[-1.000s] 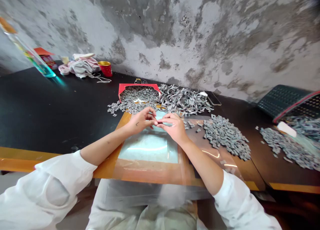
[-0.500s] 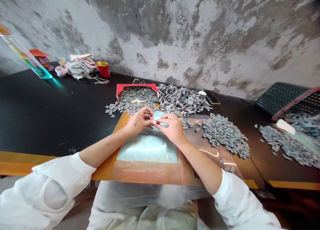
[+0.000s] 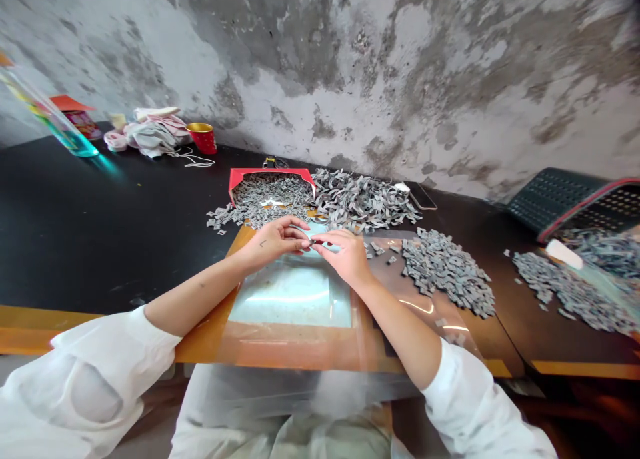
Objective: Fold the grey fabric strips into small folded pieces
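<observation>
My left hand point(image 3: 280, 242) and my right hand point(image 3: 344, 251) meet fingertip to fingertip above a pale blue sheet point(image 3: 295, 292) under clear plastic. Between the pinched fingertips is a small dark grey piece point(image 3: 313, 242), mostly covered, so its exact kind is hard to make out. Both hands are closed on it. Just beyond them lies a heap of small grey pieces point(image 3: 270, 191), spilling from an open red box point(image 3: 240, 174). A pile of grey strips point(image 3: 370, 199) is beside that box. Right of my right hand sits a mound of small flat grey pieces point(image 3: 445, 269).
On the far right a dark perforated basket point(image 3: 547, 202) lies on its side, with more grey pieces point(image 3: 565, 289) before it. A phone point(image 3: 423, 196) rests near the wall. Back left are a red cup point(image 3: 201, 138), crumpled cloths point(image 3: 153, 134) and a clear tube point(image 3: 65, 122).
A dark bit now shows between my fingertips, which are slightly farther apart than before. The whole view has shifted a little; the piles look the same.
</observation>
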`<state>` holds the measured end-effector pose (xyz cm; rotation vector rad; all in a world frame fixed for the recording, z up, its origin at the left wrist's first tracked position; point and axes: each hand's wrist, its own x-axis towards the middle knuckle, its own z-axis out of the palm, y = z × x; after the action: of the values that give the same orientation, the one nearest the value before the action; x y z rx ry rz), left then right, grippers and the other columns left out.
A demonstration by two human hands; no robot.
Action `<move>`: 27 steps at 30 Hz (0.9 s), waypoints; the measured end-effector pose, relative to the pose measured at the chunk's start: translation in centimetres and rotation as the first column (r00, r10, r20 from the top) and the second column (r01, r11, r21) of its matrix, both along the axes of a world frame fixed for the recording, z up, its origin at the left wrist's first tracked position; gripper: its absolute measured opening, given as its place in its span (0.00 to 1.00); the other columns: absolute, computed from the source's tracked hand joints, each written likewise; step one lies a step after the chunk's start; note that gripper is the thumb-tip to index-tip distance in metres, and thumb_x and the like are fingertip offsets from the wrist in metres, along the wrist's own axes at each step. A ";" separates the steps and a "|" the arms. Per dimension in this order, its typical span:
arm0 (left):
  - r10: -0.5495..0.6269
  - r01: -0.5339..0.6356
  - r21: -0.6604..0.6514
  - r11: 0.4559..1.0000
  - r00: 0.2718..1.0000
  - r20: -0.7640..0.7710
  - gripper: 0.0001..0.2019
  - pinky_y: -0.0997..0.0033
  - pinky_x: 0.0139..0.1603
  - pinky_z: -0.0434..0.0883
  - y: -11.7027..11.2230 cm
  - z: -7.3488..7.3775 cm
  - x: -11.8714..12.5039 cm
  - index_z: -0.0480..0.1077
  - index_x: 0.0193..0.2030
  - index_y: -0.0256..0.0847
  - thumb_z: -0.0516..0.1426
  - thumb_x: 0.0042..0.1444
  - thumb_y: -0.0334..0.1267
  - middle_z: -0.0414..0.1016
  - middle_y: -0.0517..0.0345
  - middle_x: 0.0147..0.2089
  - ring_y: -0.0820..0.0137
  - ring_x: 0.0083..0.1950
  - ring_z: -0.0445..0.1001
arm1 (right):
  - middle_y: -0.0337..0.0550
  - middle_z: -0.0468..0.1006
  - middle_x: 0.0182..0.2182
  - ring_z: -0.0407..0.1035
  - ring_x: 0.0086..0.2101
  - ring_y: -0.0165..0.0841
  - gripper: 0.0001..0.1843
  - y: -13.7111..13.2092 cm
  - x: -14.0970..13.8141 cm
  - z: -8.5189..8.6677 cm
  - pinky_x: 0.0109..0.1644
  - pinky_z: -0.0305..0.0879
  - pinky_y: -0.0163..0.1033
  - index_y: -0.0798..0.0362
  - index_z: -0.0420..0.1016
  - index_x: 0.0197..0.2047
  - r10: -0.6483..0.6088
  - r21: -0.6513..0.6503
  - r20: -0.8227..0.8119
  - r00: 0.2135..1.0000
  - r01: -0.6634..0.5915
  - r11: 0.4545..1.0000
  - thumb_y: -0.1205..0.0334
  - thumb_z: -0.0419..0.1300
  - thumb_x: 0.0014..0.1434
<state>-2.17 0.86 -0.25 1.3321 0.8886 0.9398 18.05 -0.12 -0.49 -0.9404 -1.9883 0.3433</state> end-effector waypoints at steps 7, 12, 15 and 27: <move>-0.023 0.023 0.014 1.000 1.000 0.007 0.19 0.71 0.38 0.76 -0.2 0.4 -0.1 0.65 0.44 0.39 0.67 0.48 0.36 0.76 0.60 0.35 0.73 0.36 0.77 | 0.39 0.83 0.36 0.75 0.36 0.33 0.08 -0.2 0.1 0.2 0.44 0.69 0.38 0.48 0.82 0.41 0.040 -0.060 -0.042 0.998 -0.042 0.997 0.62 0.66 0.56; -0.025 0.024 0.052 0.998 0.999 0.023 0.18 0.73 0.36 0.75 -0.5 0.3 0.2 0.61 0.37 0.40 0.67 0.46 0.34 0.74 0.62 0.32 0.74 0.34 0.75 | 0.40 0.83 0.36 0.73 0.36 0.33 0.07 0.0 0.1 0.1 0.45 0.68 0.39 0.48 0.82 0.39 0.079 -0.026 -0.018 0.997 -0.080 0.996 0.62 0.66 0.56; -0.041 0.040 0.043 0.998 0.999 0.010 0.18 0.72 0.35 0.75 -0.4 0.2 0.3 0.62 0.37 0.40 0.67 0.46 0.36 0.73 0.63 0.31 0.74 0.32 0.75 | 0.41 0.82 0.36 0.73 0.36 0.33 0.07 0.1 0.2 0.0 0.44 0.68 0.39 0.48 0.82 0.40 0.092 -0.095 -0.053 0.994 -0.097 0.991 0.62 0.66 0.55; 0.179 0.006 0.530 0.848 0.938 -0.297 0.15 0.60 0.58 0.69 -0.8 0.4 0.6 0.77 0.43 0.42 0.64 0.50 0.47 0.76 0.51 0.49 0.61 0.53 0.73 | 0.39 0.80 0.31 0.72 0.30 0.29 0.17 0.3 -0.2 -0.5 0.38 0.68 0.36 0.51 0.71 0.44 0.036 -0.495 -0.406 0.913 -0.253 0.832 0.55 0.66 0.53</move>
<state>-1.61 0.04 0.11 1.9846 0.9964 1.0930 17.90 0.16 -0.96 -0.9642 -1.6202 1.1389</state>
